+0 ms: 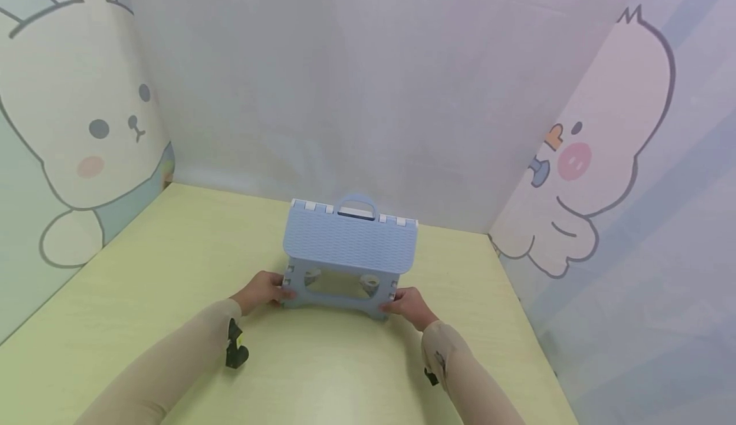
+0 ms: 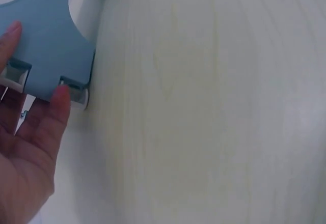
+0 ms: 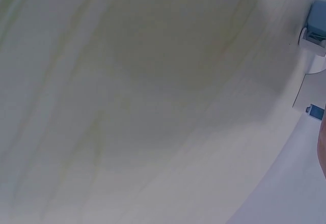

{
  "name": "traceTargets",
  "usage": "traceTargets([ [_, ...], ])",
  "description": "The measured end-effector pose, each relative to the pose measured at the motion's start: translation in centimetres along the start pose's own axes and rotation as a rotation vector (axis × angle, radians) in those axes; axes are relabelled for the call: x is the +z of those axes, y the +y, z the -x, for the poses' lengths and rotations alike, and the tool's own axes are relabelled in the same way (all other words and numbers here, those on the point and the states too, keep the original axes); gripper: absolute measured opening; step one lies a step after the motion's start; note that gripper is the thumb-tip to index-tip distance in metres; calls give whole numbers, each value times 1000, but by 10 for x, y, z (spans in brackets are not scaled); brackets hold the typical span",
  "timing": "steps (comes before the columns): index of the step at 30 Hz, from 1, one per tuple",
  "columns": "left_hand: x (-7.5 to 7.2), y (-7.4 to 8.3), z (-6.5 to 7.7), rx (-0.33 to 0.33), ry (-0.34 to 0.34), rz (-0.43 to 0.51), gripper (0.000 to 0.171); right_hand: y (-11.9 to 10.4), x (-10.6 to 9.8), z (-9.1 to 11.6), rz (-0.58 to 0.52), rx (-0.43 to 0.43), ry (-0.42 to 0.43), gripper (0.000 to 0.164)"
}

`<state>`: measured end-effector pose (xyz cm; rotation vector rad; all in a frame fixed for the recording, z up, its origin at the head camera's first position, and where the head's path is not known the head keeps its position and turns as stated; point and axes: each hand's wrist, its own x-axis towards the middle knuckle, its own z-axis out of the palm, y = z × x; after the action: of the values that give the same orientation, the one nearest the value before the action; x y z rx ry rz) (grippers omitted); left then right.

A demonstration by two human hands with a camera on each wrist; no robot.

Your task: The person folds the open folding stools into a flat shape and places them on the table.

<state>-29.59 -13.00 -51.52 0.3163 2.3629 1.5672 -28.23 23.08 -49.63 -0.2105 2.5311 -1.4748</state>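
Both hands point(image 1: 266, 289) grip the folded blue stool's point(image 1: 351, 246) legs; stool upright.

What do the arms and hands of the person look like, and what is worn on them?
Both arms wear long, close-fitting beige sleeves that end at the wrists. The left hand and right hand are bare, with no gloves; no rings show. A small black device is fixed under the left wrist, and a similar dark device under the right wrist.

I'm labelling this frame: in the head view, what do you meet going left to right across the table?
Bunny picture → left hand → blue folding stool → right hand → chick picture.
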Motion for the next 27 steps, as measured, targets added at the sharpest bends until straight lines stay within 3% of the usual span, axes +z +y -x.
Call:
traceTargets([
  [8, 1, -3, -4, -32, 27, -62, 40, -30, -2, 19, -3, -26, -16, 22],
  [15, 0, -4, -5, -34, 40, -94, 44, -2, 0, 2, -11, -27, 0, 23],
  [27, 2, -3, -4, -18, 41, -54, 39, 9, 2, -4, 18, -4, 26, 24],
])
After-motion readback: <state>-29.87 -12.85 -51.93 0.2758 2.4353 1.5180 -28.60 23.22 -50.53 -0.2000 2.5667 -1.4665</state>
